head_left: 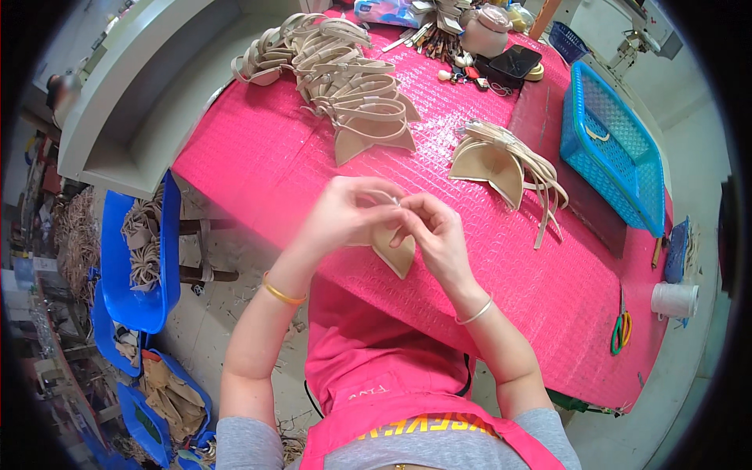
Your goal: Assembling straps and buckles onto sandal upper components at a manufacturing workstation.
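My left hand [352, 210] and my right hand [437, 235] meet above the near side of the pink-covered table [501, 274]. Thumbs and fingertips are pinched together on a beige sandal upper [395, 257], whose pointed panel hangs below my fingers. The small part between the fingertips is mostly hidden. Beyond my hands lies a long overlapping row of beige sandal uppers with ankle straps [352, 90]. To the right rests a smaller stack of similar pieces [492, 164], its loose straps trailing toward the near side.
A blue basket [615, 157] stands at the right, with scissors [621, 329] and a white thread spool [674, 300] nearer me. At the back are a phone [515, 61] and a pink jar [486, 31]. Blue bins [141, 258] holding strap bundles sit left, below table height.
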Motion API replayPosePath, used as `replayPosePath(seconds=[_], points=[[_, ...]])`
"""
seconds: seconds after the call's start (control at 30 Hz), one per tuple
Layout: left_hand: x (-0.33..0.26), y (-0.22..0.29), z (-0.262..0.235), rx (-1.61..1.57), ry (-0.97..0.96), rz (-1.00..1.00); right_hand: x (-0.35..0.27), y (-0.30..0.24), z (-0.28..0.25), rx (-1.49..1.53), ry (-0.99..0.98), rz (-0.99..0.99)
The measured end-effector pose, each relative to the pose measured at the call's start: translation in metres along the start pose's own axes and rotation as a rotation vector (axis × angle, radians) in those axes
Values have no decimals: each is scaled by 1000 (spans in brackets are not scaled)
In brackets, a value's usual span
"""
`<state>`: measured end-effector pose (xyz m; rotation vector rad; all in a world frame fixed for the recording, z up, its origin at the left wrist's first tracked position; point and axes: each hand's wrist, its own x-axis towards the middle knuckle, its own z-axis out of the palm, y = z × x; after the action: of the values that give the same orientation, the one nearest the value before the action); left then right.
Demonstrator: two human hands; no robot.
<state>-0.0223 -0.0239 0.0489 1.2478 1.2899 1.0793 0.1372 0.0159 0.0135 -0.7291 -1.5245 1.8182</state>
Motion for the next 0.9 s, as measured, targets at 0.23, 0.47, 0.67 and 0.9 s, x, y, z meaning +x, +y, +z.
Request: replayPosePath(seconds=[0.23, 0.47, 0.67, 0.9], points=[[-29, 32, 34, 186, 268, -150, -13, -17, -6, 47, 136, 37], [-8, -12, 78, -763, 281, -49, -16, -57, -12, -289, 374, -244], [-10, -10, 86, -756, 105, -61, 1, -68, -41, -746, 6, -284], [-9, -15, 80, -926, -136, -150, -44, -53, -49, -1177, 0, -905]])
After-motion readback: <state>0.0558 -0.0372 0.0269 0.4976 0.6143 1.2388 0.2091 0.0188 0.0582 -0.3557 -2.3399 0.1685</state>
